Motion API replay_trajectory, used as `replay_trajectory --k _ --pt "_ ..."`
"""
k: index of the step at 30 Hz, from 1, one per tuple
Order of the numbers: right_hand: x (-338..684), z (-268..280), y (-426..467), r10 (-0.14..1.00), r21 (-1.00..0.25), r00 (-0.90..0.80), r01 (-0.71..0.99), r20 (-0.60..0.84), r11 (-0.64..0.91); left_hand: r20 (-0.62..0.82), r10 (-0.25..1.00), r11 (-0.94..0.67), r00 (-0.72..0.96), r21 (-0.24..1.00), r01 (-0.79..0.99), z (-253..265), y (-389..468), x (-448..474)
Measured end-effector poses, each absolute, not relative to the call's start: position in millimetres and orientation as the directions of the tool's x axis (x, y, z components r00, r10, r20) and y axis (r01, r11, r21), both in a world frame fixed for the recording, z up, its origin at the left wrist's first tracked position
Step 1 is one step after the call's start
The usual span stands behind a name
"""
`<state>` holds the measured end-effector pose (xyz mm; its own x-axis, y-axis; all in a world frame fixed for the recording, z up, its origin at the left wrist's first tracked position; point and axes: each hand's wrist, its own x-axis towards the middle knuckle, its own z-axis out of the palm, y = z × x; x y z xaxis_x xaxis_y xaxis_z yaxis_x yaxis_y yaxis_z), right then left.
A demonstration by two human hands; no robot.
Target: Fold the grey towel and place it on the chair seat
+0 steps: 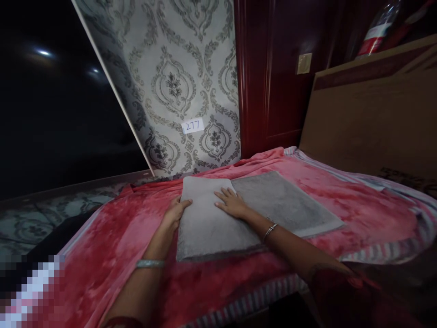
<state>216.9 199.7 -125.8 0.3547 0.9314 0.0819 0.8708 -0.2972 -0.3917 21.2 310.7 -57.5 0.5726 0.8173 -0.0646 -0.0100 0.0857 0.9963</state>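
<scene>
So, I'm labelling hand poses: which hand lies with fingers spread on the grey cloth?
The right hand, wearing the silver bangle, splayed over the grey cloth; the left hand is at its left edge.

Folded grey cloth point(211, 237) lay on red blanket point(136, 228); left hand point(175, 211) touched its edge, right hand point(232, 204) spread on top.

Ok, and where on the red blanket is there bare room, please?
Bare blanket lies right of the grey plush cloth, towards the striped hem, and left of the left forearm. Crowded: the cloth's left part, with left hand and right hand.
</scene>
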Motion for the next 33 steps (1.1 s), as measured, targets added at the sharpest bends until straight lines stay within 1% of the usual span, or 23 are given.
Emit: replay_trajectory --k 3,5,7,9,10,11,12,13,15,16,17,18,20,21,23,26,29,31,33 --pt "195.2 -114.8 208.2 0.936 -0.435 0.343 0.857 0.079 -0.277 -0.047 0.840 0.069 0.541 0.997 -0.020 -38.0 319.4 -12.0" --pt "174.5 -118.5 212.9 0.957 -0.442 0.285 0.867 0.058 -0.231 -0.085 0.869 0.083 0.487 0.996 0.025 -42.1 328.6 -45.2" --pt "154.4 -129.7 215.1 0.975 -0.420 0.214 0.892 0.067 -0.167 -0.146 0.888 0.101 0.435 0.987 0.125 -60.7 337.1 -80.4" --pt "140.4 -142.3 215.2 0.980 -0.386 0.177 0.913 0.090 -0.130 -0.180 0.893 0.077 0.413 0.964 0.254 -87.0 344.2 -109.7" --pt "136.5 -147.2 215.0 0.980 -0.373 0.172 0.920 0.097 -0.125 -0.175 0.895 0.038 0.411 0.946 0.322 -99.7 347.8 -120.0" --pt "134.6 -150.4 214.7 0.981 -0.364 0.170 0.923 0.098 -0.124 -0.141 0.905 -0.032 0.402 0.919 0.393 -110.3 351.7 -126.6" --pt "134.3 -151.7 214.6 0.982 -0.360 0.166 0.925 0.089 -0.123 -0.084 0.918 -0.119 0.387 0.873 0.472 -117.9 356.3 -129.4" --pt "134.7 -151.2 214.5 0.984 -0.358 0.159 0.925 0.075 -0.123 -0.002 0.929 -0.221 0.371 0.801 0.556 -122.0 361.5 -128.0" --pt "134.7 -146.5 214.1 0.985 -0.354 0.159 0.926 0.059 -0.128 0.183 0.907 -0.412 0.380 0.582 0.701 -120.2 372.3 -113.9" --pt "133.3 -143.5 213.4 0.986 -0.352 0.157 0.928 0.060 -0.126 0.242 0.870 -0.492 0.429 0.468 0.734 -115.6 377.1 -101.8" --pt "130.6 -140.9 212.3 0.988 -0.349 0.142 0.931 0.068 -0.110 0.267 0.823 -0.568 0.502 0.372 0.734 -109.7 380.9 -87.2" --pt "127.0 -139.1 210.7 0.991 -0.347 0.109 0.935 0.080 -0.075 0.248 0.761 -0.649 0.600 0.314 0.693 -103.6 383.4 -70.8" --pt "118.5 -139.3 206.1 0.995 -0.348 0.005 0.937 0.102 0.031 0.163 0.620 -0.775 0.768 0.280 0.566 -94.6 384.8 -35.6" --pt "114.8 -141.0 203.4 0.993 -0.351 -0.044 0.933 0.108 0.079 0.122 0.556 -0.816 0.822 0.271 0.511 -92.8 384.4 -18.3" --pt "110.4 -146.2 198.4 0.989 -0.363 -0.096 0.923 0.113 0.131 0.036 0.476 -0.857 0.879 0.243 0.454 -96.1 383.0 12.4" --pt "111.0 -152.6 194.0 0.988 -0.377 -0.105 0.915 0.117 0.142 -0.059 0.445 -0.876 0.893 0.180 0.448 -113.9 384.0 43.0" --pt "114.2 -155.1 193.1 0.989 -0.395 -0.101 0.908 0.108 0.136 -0.045 0.446 -0.885 0.894 0.126 0.447 -133.6 388.9 55.3" --pt "114.9 -156.3 191.2 0.989 -0.412 -0.106 0.901 0.101 0.139 -0.033 0.441 -0.889 0.897 0.121 0.442 -141.0 392.0 57.4" --pt "114.5 -157.7 185.9 0.988 -0.431 -0.128 0.889 0.087 0.153 -0.051 0.444 -0.886 0.895 0.123 0.446 -143.5 393.5 57.9"
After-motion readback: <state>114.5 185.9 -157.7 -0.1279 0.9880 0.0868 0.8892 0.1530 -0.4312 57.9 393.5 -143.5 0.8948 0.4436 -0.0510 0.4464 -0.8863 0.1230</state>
